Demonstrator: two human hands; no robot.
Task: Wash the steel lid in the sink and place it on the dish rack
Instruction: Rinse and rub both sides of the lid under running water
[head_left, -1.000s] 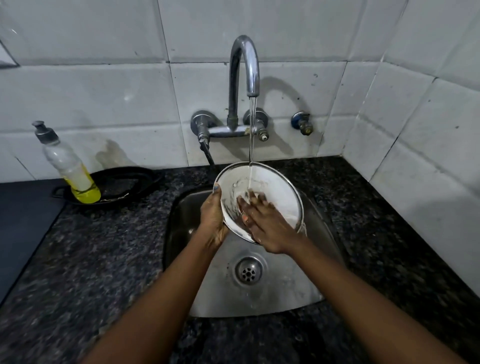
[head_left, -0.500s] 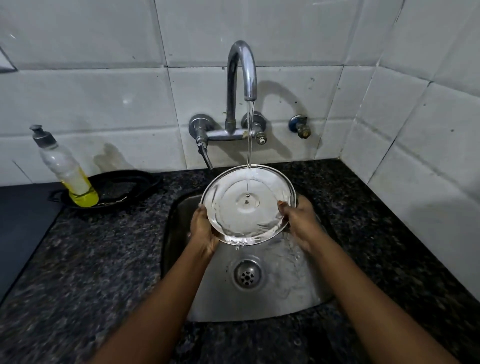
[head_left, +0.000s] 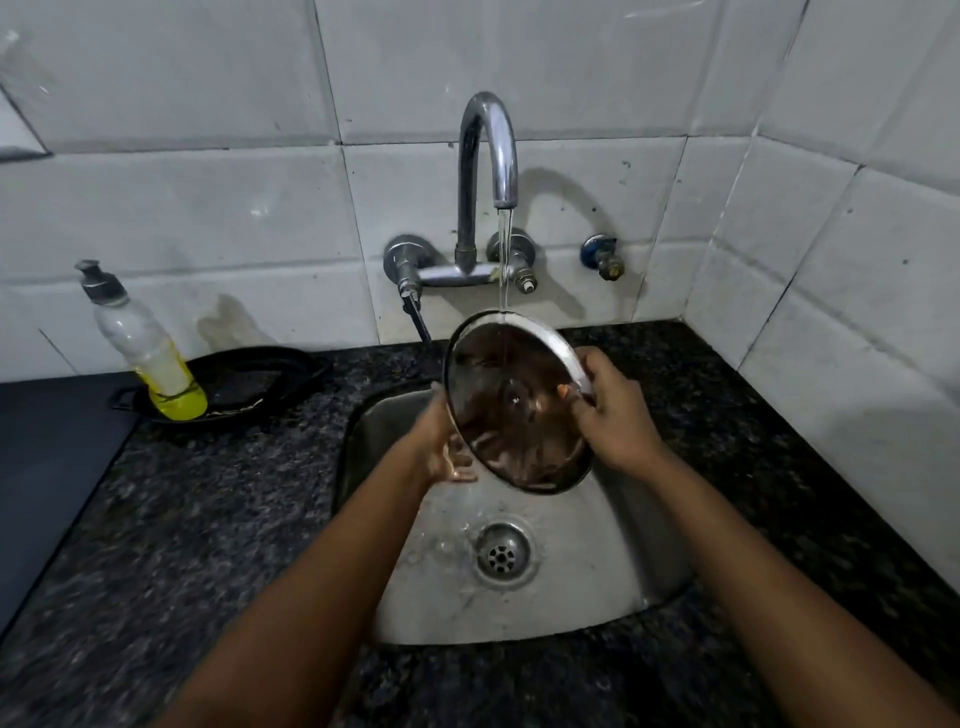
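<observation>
Both hands grip the steel lid (head_left: 511, 410) at centre frame, over the sink (head_left: 597, 587). The right hand (head_left: 615, 415) pinches the upper right rim, thumb on the near face and fingers curled behind; the left hand (head_left: 441, 447) cups the lower left edge, its fingers partly hidden behind the rim. Held on edge and tilted, the lid turns its dark, reflective face toward the camera, and the thin stream from the tap (head_left: 488, 156) strikes its top edge and runs down the face.

By my reading this is the rinse. No suds show on the visible side, so little washing seems left. Next comes tipping the water off over the drain (head_left: 501, 556), then carrying the lid to the dish rack, which is nowhere in view. Wet steel held only by the rim could slip.

At left frame a soap bottle (head_left: 143, 348) stands in a black tray (head_left: 260, 379) on the dark stone counter (head_left: 182, 519).
</observation>
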